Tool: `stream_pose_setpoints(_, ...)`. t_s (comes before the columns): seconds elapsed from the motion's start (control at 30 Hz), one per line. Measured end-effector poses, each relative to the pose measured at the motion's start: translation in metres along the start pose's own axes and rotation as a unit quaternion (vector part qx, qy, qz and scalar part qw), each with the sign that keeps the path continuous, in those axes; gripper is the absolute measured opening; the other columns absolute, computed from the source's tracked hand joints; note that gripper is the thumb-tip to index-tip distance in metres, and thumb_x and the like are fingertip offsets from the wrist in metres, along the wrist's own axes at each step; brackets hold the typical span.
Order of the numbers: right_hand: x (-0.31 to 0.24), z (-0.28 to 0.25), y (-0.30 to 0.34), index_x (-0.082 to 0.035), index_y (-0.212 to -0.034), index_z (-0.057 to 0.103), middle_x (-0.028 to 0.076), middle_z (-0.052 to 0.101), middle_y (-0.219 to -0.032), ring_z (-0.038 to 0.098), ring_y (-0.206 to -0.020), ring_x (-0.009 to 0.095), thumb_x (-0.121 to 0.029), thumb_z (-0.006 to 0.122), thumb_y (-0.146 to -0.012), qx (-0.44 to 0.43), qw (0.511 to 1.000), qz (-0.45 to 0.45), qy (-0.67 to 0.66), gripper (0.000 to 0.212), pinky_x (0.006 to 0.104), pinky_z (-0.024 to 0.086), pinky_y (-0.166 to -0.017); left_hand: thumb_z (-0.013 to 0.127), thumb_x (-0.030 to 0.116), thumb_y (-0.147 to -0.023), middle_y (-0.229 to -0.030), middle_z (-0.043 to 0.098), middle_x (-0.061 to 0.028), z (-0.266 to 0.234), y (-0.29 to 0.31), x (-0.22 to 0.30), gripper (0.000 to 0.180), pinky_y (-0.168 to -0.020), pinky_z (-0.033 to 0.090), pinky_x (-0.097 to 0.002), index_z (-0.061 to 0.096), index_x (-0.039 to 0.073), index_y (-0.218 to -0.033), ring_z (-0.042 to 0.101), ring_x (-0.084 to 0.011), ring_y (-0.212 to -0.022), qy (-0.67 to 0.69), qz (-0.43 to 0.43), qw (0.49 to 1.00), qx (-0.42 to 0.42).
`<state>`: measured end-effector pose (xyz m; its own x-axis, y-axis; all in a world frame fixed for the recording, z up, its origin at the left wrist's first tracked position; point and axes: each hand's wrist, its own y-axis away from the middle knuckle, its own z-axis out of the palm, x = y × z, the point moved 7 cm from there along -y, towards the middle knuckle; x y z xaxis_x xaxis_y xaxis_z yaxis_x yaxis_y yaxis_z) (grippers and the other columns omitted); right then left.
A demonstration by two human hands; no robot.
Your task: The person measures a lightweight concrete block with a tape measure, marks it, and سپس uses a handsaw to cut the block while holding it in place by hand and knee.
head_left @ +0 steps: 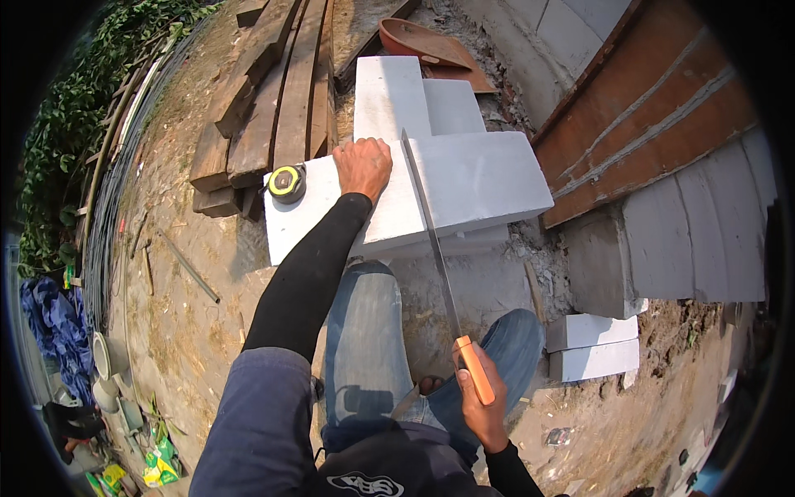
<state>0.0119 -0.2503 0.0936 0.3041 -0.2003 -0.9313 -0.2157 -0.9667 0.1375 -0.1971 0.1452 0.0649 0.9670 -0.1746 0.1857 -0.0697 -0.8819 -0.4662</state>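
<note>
Both hands share the cut: left hand [362, 166] flat beside the blade steadying the white block [464, 186], right hand [479, 396] closed around the saw's [436, 248] orange handle, best stroked long and straight.

Bright, hazy daylight with soft, faint shadows; sharp centre, fisheye bending and black vignette at the frame's edges.

Left hand [362, 166] flat, arm extended; right hand [479, 398] fisted.
</note>
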Motion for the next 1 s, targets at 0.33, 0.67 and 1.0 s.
stream_pose_setpoints(0.33, -0.003, -0.019, 0.056, 0.003, -0.138, 0.060, 0.017, 0.072, -0.124, 0.071, -0.115, 0.029, -0.015, 0.066, -0.103, 0.012, 0.999, -0.021, 0.035, 0.040, 0.0370, 0.055, -0.099, 0.052, 0.025, -0.098, -0.078, 0.072, -0.0219, -0.002, -0.001, -0.005, 0.041, -0.078, 0.041, -0.0510, 0.073, 0.000, -0.072, 0.067, -0.0398, -0.073, 0.009, 0.005, 1.000, 0.012)
stream_pose_setpoints(0.67, 0.007, -0.006, 0.023, 0.004, -0.141, 0.057, 0.020, 0.067, -0.133, 0.064, -0.125, 0.030, -0.023, 0.062, -0.105, -0.013, 1.000, 0.012, 0.003, 0.045, 0.0397, 0.048, -0.108, 0.053, 0.023, -0.097, -0.079, 0.072, -0.0225, 0.000, 0.005, -0.009, 0.040, -0.086, 0.043, -0.0543, 0.074, -0.001, -0.072, 0.068, -0.0408, -0.077, 0.033, -0.005, 0.999, -0.005)
stream_pose_setpoints(1.0, -0.003, 0.031, -0.065, -0.001, -0.143, 0.057, 0.016, 0.072, -0.125, 0.071, -0.113, 0.024, -0.018, 0.066, -0.103, 0.004, 0.997, -0.070, -0.035, 0.045, 0.0326, 0.054, -0.093, 0.057, 0.024, -0.097, -0.074, 0.071, -0.0217, -0.005, -0.009, 0.002, 0.040, -0.084, 0.044, -0.0512, 0.074, 0.000, -0.070, 0.068, -0.0385, -0.075, 0.015, 0.022, 0.998, 0.052)
